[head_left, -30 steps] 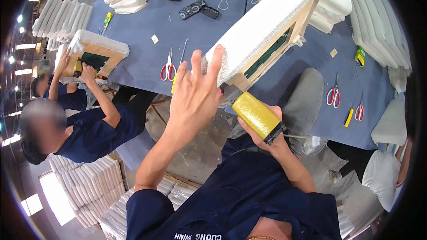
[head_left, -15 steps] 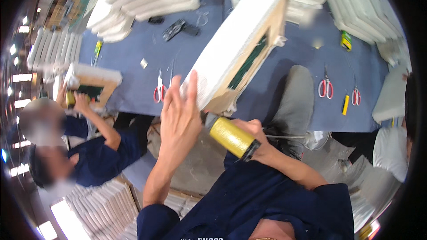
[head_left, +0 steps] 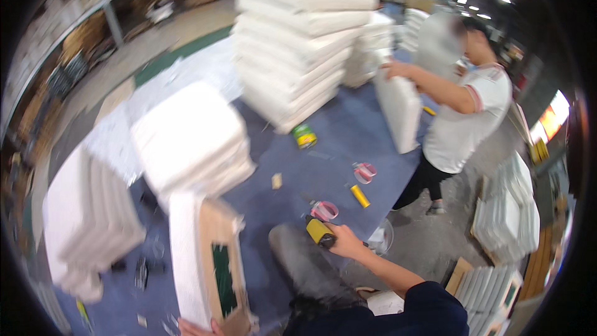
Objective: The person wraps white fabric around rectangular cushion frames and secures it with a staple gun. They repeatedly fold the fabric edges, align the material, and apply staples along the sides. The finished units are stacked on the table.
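Note:
My right hand (head_left: 346, 241) is closed around a yellow and black staple gun (head_left: 320, 232), held over the table edge beside red-handled scissors (head_left: 324, 211). At the bottom of the view my left hand (head_left: 200, 328) grips the near end of a white padded cushion (head_left: 188, 261). Only its fingertips show, on either side of that end. The cushion stands on its side, its wooden frame and dark green backing facing right. Its far end touches a stack of white cushions (head_left: 193, 134). My grey-trousered leg (head_left: 295, 261) rests on the blue table, right of the cushion.
A tall pile of white cushions (head_left: 305, 43) stands at the back, with a green and yellow packet (head_left: 305, 136) at its foot. More scissors (head_left: 365, 172) and a yellow stick-shaped tool (head_left: 359, 196) lie to the right. Beyond, a person in white (head_left: 466, 112) holds another cushion (head_left: 401, 109).
The view has swung to the right. My right hand has carried the staple gun away from the cushion's end. My left hand, earlier spread against the cushion, now grips its near end.

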Motion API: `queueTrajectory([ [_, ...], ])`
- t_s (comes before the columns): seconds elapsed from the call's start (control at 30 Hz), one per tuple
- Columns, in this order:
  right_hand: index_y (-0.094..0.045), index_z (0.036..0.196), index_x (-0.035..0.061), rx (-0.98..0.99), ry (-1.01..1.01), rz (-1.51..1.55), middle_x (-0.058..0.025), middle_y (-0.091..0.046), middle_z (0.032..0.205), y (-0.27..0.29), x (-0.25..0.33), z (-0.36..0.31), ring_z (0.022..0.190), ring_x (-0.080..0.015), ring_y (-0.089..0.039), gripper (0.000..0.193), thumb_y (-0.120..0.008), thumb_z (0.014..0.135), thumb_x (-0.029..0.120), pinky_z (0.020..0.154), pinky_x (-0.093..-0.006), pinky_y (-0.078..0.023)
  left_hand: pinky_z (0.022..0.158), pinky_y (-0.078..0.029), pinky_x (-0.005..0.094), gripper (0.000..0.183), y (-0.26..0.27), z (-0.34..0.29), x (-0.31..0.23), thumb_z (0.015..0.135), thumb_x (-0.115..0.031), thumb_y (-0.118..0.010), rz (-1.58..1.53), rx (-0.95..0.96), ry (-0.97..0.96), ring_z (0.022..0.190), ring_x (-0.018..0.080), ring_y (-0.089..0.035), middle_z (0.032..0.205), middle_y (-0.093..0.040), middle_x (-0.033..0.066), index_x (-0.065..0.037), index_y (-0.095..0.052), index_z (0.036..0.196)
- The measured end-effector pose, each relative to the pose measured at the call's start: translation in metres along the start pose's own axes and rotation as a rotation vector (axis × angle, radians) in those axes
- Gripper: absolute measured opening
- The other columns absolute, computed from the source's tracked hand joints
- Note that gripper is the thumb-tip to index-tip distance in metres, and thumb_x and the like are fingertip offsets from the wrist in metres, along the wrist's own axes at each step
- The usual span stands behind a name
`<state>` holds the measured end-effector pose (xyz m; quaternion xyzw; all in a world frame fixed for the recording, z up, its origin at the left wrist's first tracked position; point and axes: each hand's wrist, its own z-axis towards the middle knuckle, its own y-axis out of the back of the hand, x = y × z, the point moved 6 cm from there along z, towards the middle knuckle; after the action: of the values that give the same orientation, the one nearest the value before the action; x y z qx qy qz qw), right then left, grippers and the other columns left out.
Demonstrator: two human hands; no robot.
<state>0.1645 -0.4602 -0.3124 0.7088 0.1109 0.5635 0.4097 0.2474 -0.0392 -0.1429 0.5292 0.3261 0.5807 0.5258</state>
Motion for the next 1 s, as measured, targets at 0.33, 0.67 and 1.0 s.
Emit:
queueTrajectory([
  [0.33,-0.061,0.134,0.0016,-0.302,-0.274,-0.488,-0.0228,-0.068,0.124,-0.062,-0.196,0.015,0.120,-0.0431,-0.064,0.053,-0.073,0.084,0.015,0.102,-0.0549,-0.051,0.086,-0.054,0.0505,0.081,0.009,0.122,-0.083,0.096,-0.068,-0.061,-0.347,-0.071,-0.071,0.104,0.0407,-0.069,0.119,-0.069,0.0222,0.004,-0.059,0.133],
  [0.67,-0.061,0.141,-0.0005,-0.350,0.027,0.222,-0.0246,-0.064,0.140,-0.162,0.010,0.025,0.129,-0.0417,-0.061,0.053,-0.067,0.100,0.033,0.113,-0.0457,-0.047,0.102,-0.050,0.0577,0.090,0.050,0.034,0.014,0.087,-0.063,-0.076,-0.672,0.035,0.007,0.120,0.0459,-0.065,0.139,-0.063,0.0284,-0.001,-0.054,0.148],
  [1.0,-0.060,0.145,0.0132,0.076,-0.732,1.676,-0.0071,-0.069,0.135,-0.271,0.065,-0.017,0.125,-0.0239,-0.064,0.053,-0.038,0.112,0.048,0.107,-0.0430,-0.051,0.103,-0.052,0.0480,0.085,0.008,-0.083,0.156,0.069,-0.039,-0.097,-1.045,0.037,0.126,0.114,0.0388,-0.070,0.123,-0.072,0.0265,0.003,-0.065,0.136],
])
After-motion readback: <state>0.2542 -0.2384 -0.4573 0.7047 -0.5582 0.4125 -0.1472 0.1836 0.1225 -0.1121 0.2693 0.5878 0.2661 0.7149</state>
